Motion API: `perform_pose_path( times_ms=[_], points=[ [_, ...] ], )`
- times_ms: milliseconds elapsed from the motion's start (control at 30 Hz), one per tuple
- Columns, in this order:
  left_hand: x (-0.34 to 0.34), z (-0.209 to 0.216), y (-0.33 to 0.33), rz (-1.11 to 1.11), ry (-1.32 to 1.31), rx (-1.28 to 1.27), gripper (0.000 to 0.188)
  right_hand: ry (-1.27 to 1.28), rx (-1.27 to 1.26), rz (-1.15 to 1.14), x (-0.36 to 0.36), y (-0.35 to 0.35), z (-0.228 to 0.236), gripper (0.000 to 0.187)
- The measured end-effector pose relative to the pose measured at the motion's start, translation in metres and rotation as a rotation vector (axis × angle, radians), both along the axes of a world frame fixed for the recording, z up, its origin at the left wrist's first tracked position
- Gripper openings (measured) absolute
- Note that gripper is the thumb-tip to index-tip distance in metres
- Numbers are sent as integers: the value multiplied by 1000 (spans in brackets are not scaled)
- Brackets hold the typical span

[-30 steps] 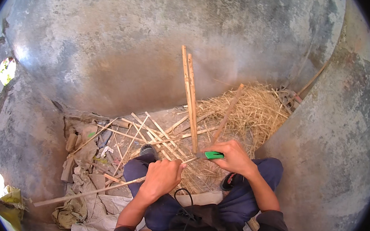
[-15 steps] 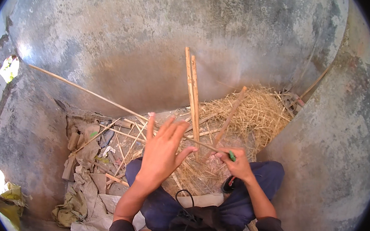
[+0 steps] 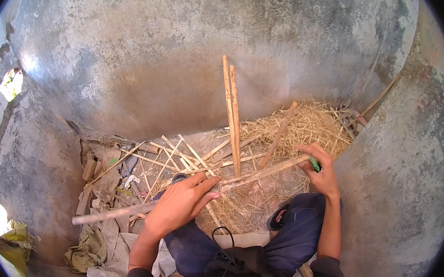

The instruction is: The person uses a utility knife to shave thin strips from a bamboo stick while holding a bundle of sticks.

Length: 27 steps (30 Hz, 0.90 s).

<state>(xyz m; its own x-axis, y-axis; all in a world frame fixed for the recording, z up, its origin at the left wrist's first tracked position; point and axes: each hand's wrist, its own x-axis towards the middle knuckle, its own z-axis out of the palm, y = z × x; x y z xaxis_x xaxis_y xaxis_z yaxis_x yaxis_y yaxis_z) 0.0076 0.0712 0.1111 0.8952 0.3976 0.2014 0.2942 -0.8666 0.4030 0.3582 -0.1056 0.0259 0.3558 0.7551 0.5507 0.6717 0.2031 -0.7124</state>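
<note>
A long, pale split bamboo strip (image 3: 269, 171) slants across my lap, its lower left end blurred over the sacking and its upper right end near the straw. My left hand (image 3: 182, 203) is closed round the middle of the strip, with fingers over the top and thumb on the near side. My right hand (image 3: 324, 171) pinches the strip's right end. Also in its fingers is a small green object (image 3: 315, 164), mostly hidden, whose kind I cannot make out. Two upright split sticks (image 3: 232, 118) stand just beyond the strip, and a shorter stake (image 3: 279, 133) leans to their right.
Straw (image 3: 307, 130) is heaped at the back right against the concrete wall (image 3: 187, 56). Thin loose sticks (image 3: 170, 155) lie crossed on the floor beyond my left hand. Crumpled sacking (image 3: 88, 248) lies at the left. My bent knees (image 3: 307, 214) are on both sides, close to the walls.
My right hand has moved right and up. My left hand has lowered and closed on the strip. The strip, earlier sloping from upper left, now slopes from lower left to upper right and looks broader.
</note>
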Motion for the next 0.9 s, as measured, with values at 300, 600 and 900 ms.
perform_pose_path(
  times_ms=[300,600,900],
  points=[
    [11,-28,-23,122,-316,-177,34,161,61,-94,-52,-1,-11,44],
    [23,-37,-46,131,-452,-397,31,-281,118,-14,-112,19,-5,33],
    [24,-47,-57,165,-439,-457,32,-380,114,-45,-126,23,5,31]
  ],
)
